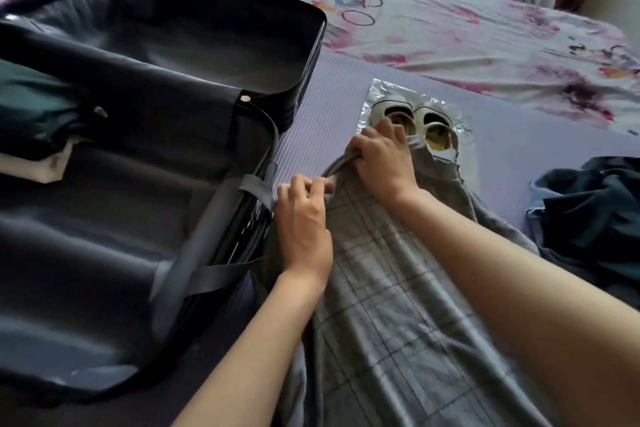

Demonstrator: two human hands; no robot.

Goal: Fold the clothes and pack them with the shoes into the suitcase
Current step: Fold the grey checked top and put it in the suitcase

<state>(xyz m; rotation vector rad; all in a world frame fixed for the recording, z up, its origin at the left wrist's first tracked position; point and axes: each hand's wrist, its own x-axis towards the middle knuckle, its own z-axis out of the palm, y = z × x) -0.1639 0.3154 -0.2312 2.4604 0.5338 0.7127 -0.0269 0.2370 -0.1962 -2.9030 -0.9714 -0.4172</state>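
An open suitcase with dark lining and loose grey straps lies at left on a purple mat, its left side cut off by the frame. A dark green garment is tucked in its far-left corner.

Just beside the case, a person's left hand pinches the top edge of a grey checked garment with curled fingers. The right hand grips the same edge where the cloth is bunched into a roll. The pale grey garment, crossed by darker lines, lies flat on the mat, its long axis running from the bottom of the frame away from the person. Its near end is cut off, both forearms cover parts of it, and its type cannot be told.

Its far end overlaps the heels of a pair of pale shoes on a clear plastic bag, toes pointing away. A heap of dark clothes lies at right, below a floral sheet.
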